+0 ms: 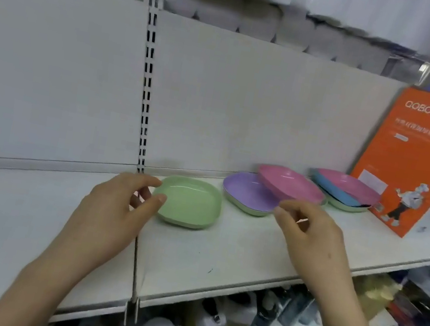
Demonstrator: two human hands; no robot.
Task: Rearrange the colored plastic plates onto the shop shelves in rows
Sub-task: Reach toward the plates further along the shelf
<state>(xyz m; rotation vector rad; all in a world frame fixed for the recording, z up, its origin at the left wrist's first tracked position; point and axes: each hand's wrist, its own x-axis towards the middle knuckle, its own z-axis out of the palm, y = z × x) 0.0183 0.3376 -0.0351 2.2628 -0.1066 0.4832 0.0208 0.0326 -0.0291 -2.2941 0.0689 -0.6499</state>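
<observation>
A green plate (192,204) lies flat on the white shelf (221,253), left of the others. My left hand (116,208) is at its left rim, thumb on the edge and forefinger at the far corner. A purple plate (245,194) sits to the right on a pale green one. A pink plate (290,183) leans tilted across the purple plate's back edge. Further right is a stack (346,191) with pink on top, blue below and green at the bottom. My right hand (307,233) hovers by the purple plate's near edge, fingers loosely curled and holding nothing.
An orange box (410,157) stands upright at the shelf's right end, just behind the stack. A slotted upright (146,87) divides the white back panel. Bottles (260,323) and other goods fill the shelf below. White packs (233,19) sit on the shelf above.
</observation>
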